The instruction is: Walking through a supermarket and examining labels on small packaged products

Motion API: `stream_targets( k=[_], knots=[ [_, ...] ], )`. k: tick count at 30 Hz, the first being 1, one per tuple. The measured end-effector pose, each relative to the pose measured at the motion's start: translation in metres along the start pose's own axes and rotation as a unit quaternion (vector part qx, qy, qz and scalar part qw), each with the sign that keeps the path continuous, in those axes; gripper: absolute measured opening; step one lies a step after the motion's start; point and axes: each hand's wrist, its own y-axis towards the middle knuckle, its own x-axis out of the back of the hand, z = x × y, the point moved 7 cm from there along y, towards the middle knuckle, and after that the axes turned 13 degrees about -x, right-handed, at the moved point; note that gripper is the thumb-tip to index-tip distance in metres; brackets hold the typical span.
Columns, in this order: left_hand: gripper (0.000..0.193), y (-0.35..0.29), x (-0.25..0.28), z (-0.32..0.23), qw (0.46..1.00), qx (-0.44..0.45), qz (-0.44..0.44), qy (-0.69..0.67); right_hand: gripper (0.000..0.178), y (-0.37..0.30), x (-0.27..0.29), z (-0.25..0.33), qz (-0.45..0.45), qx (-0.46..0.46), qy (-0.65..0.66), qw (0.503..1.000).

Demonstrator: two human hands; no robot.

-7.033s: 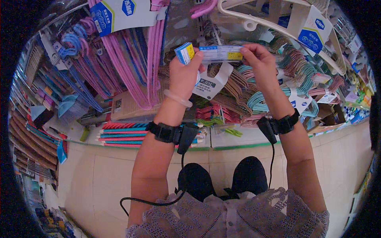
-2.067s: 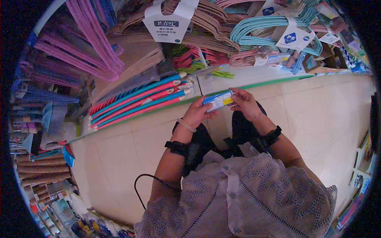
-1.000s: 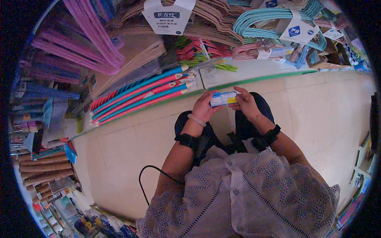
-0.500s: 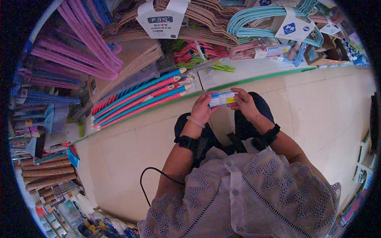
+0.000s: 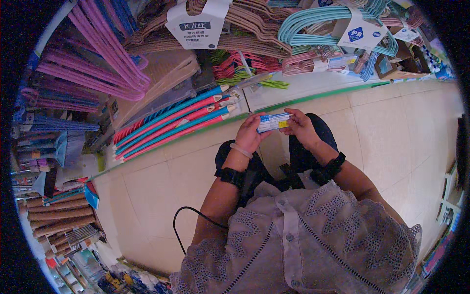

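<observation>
Both hands grip one label just above the centre of the frame: the left hand [image 5: 248, 133] pinches its left end, the right hand [image 5: 302, 129] its right end, fingers curled in and thumbs toward the middle. The label [image 5: 274, 122], a small blue, white and yellow rectangle, has its long axis running left to right across the frame, the right end tipped slightly up. Its printed face is turned to the camera, blue along the upper left and yellow at the lower right. A pale bracelet [image 5: 241, 150] circles the left wrist; a black strap [image 5: 230, 176] sits behind it.

Beyond the hands, a white shelf [image 5: 293, 90] with a green front edge slants up toward the upper right. Blue and red poles [image 5: 176, 125] lie along it, left of centre. Brown hangers [image 5: 254, 29] fill the upper centre, turquoise hangers [image 5: 313, 24] the upper right, purple hangers [image 5: 107, 49] the upper left. Brown rolls [image 5: 63, 214] are stacked at the lower left, beside the pale tiled floor [image 5: 147, 206].
</observation>
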Motion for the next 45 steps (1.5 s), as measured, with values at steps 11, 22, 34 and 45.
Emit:
stream_targets(
  k=[11, 22, 34, 45],
  knots=[
    [0.023, 0.001, 0.002, 0.001, 1.0, -0.008, 0.006, 0.004, 0.035, -0.005, -0.003, 0.004, -0.011, -0.02, -0.009, 1.0],
    [0.021, -0.003, 0.007, 0.002, 1.0, -0.004, -0.011, -0.008, 0.034, 0.0, -0.003, -0.001, -0.005, 0.005, -0.02, 1.0],
    [0.02, -0.008, 0.001, 0.001, 0.999, -0.001, -0.031, 0.01, 0.034, -0.006, -0.001, -0.001, -0.011, 0.0, -0.014, 1.0],
    [0.022, -0.007, 0.009, 0.006, 1.0, -0.015, -0.023, 0.003, 0.032, -0.01, -0.004, -0.003, -0.012, -0.008, 0.007, 1.0]
  ],
)
